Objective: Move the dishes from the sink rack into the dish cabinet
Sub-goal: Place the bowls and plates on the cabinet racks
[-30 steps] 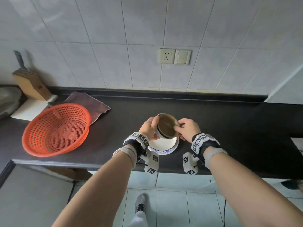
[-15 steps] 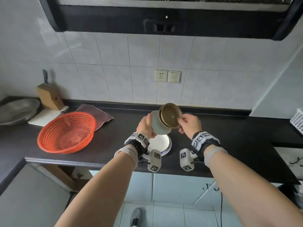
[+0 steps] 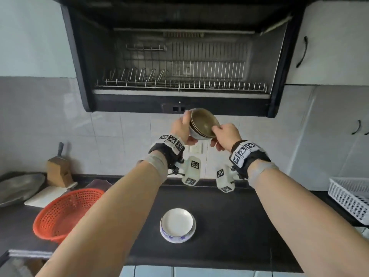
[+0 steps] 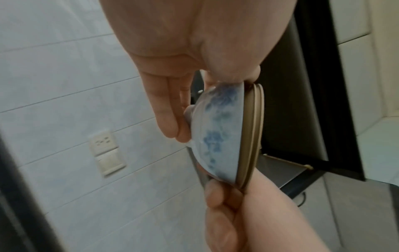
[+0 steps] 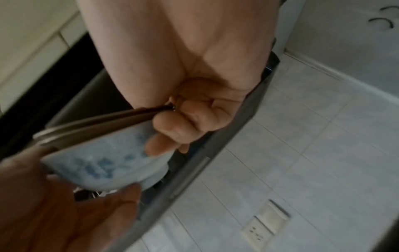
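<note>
I hold a small stack of nested bowls [image 3: 202, 124] tilted toward me, just below the open dish cabinet [image 3: 179, 56]. The outer bowl [image 4: 218, 136] is white with blue patterns and brown-rimmed bowls sit inside it. My left hand [image 3: 180, 129] grips the stack's left side, thumb on the rim, fingers [image 4: 170, 117] under the base. My right hand [image 3: 225, 134] pinches the right rim, fingers [image 5: 172, 134] against the blue-patterned wall [image 5: 103, 163]. The cabinet's wire rack [image 3: 179, 84] holds no dishes. A white, blue-patterned bowl [image 3: 177, 224] sits on the black counter [image 3: 229, 226].
An orange mesh basket [image 3: 65, 212] sits at the counter's left, with a knife block [image 3: 59, 170] and a white board behind it. A white plastic rack [image 3: 351, 196] stands at the right edge. White wall cupboards [image 3: 329, 47] flank the cabinet. A socket [image 4: 103, 141] is on the tiled wall.
Both hands have lifted the stacked bowls from just above the white bowl on the counter up to the cabinet's lower edge. The view has tilted up, showing the open cabinet.
</note>
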`<act>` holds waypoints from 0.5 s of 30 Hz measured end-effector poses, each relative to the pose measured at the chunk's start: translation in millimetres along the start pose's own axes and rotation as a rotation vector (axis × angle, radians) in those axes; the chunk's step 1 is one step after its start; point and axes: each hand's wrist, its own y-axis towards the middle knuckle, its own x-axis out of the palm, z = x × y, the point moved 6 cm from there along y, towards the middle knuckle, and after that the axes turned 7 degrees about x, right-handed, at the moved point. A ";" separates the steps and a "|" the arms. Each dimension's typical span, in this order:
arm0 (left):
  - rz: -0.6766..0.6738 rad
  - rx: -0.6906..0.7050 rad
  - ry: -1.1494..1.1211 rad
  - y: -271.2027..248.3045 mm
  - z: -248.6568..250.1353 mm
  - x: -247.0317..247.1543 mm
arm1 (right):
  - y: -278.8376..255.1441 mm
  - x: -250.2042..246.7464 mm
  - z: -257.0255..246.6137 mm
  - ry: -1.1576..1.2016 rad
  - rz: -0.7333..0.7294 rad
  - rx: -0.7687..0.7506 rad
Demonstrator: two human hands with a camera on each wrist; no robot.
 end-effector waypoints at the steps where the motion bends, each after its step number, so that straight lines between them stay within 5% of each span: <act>1: 0.000 0.032 0.002 3.4 18.7 -1.9 | 2.1 -9.2 -16.3 0.031 0.005 -0.017; 8: -0.009 0.130 -0.146 33.0 114.9 -12.6 | 31.3 -54.3 -109.5 0.189 0.055 -0.076; 15: -0.068 0.056 -0.038 98.6 124.9 -30.0 | 89.1 -56.9 -150.1 0.151 0.017 -0.050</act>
